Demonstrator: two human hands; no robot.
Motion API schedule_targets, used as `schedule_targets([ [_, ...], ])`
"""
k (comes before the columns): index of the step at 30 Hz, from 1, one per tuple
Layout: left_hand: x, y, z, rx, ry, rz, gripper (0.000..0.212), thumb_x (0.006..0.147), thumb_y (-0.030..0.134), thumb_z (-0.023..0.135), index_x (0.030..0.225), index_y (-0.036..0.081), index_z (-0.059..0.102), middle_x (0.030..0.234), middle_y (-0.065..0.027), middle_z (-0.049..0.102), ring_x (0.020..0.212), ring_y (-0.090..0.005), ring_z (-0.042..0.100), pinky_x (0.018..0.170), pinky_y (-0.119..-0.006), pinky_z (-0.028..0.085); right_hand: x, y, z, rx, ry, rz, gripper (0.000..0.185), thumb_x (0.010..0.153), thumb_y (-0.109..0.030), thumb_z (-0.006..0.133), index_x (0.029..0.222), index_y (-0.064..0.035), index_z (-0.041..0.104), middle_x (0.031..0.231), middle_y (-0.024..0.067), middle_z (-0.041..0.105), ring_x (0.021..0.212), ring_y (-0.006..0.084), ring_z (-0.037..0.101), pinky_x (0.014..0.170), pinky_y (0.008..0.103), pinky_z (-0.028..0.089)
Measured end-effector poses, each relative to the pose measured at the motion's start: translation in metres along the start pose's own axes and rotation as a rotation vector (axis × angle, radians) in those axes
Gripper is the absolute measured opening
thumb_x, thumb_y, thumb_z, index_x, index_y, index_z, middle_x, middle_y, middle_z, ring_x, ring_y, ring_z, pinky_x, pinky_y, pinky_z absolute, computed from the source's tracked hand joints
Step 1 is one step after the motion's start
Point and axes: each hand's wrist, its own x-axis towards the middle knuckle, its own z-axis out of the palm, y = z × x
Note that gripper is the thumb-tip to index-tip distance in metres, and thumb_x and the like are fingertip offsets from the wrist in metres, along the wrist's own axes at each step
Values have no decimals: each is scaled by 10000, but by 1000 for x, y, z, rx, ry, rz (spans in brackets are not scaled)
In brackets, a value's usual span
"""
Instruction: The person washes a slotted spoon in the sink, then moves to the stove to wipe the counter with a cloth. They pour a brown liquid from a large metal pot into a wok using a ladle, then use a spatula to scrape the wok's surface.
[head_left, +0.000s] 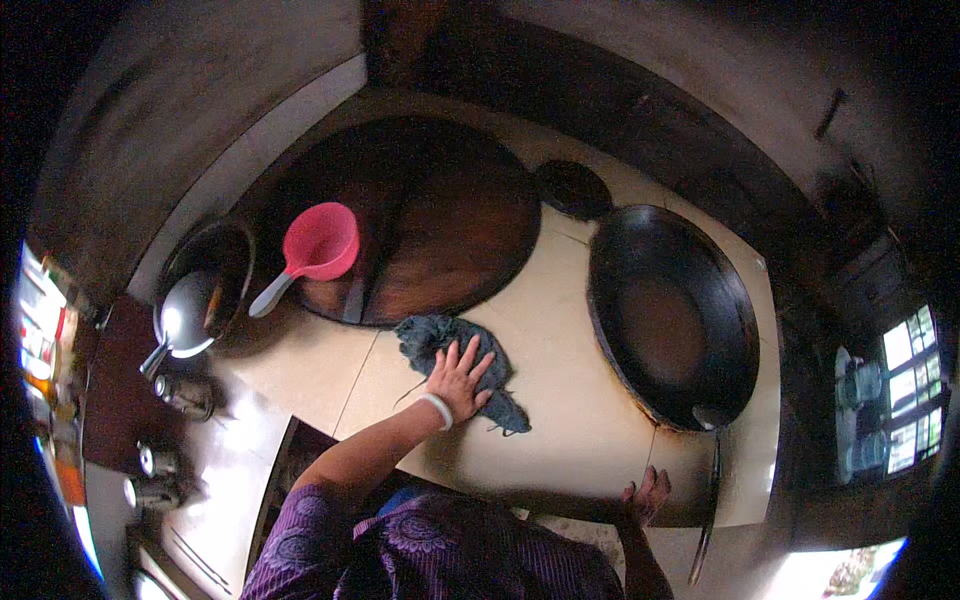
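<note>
My left hand (459, 381), with a white bangle at the wrist, rests palm down on a crumpled dark grey-blue cloth (480, 352). Its fingers are spread over the cloth, which lies on a cream tiled stove counter (555, 360). Just behind the cloth is the rim of a large dark round wok or built-in pan (457, 225). My right hand (649, 496) is at the counter's front edge, fingers apart and nothing seen in it. To its right is the long handle of a ladle (709, 487), whose bowl sits inside a black wok (660, 330).
A pink plastic dipper (322, 240) with a grey handle is above the large pan's left side. Further left, a shiny metal ladle (184, 319) sits in a dark pot (236, 247). A black round cover (574, 189) lies behind. Several metal vessels (184, 394) stand at the lower left.
</note>
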Motion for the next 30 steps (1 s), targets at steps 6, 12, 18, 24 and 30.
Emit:
schedule_targets([
  [6, 113, 51, 8, -99, -26, -111, 847, 750, 604, 478, 1392, 141, 175, 1446, -172, 58, 1288, -399, 171, 1005, -442, 245, 21, -15, -2, -61, 35, -72, 552, 794, -407, 453, 1149, 15, 488, 1144, 282, 449, 1028, 433, 427, 858, 528, 349],
  [12, 173, 115, 10, -56, -118, -71, 990, 669, 711, 482, 1400, 140, 135, 1453, -166, 11, 1308, -423, 72, 1017, -552, 125, -17, 43, 25, 35, -22, 99, 570, 798, -465, 472, 1155, -22, 500, 1205, 238, 422, 1069, 388, 420, 879, 512, 338],
  [18, 96, 175, 8, -27, -99, 216, 897, 698, 626, 510, 1387, 140, 203, 1443, -166, 87, 1299, -440, 57, 980, -627, 114, 8, 10, -9, -152, -31, -10, 550, 745, -393, 515, 1155, -28, 488, 1239, 216, 391, 1139, 386, 356, 931, 506, 288],
  [24, -6, 219, 11, -7, -180, 311, 890, 701, 618, 519, 1387, 154, 193, 1440, -189, 54, 1299, -443, 49, 970, -637, 128, 8, -2, -25, -94, -63, 25, 568, 744, -337, 517, 1227, -57, 415, 1288, 198, 345, 1189, 368, 299, 980, 500, 218],
  [30, -60, 201, 15, -11, -118, 150, 706, 777, 466, 468, 1377, 184, 229, 1454, -102, 94, 1318, -379, 72, 949, -667, 114, 3, 4, -25, -45, -55, 61, 556, 750, -325, 536, 1212, -50, 395, 1289, 219, 328, 1197, 371, 273, 990, 513, 187],
])
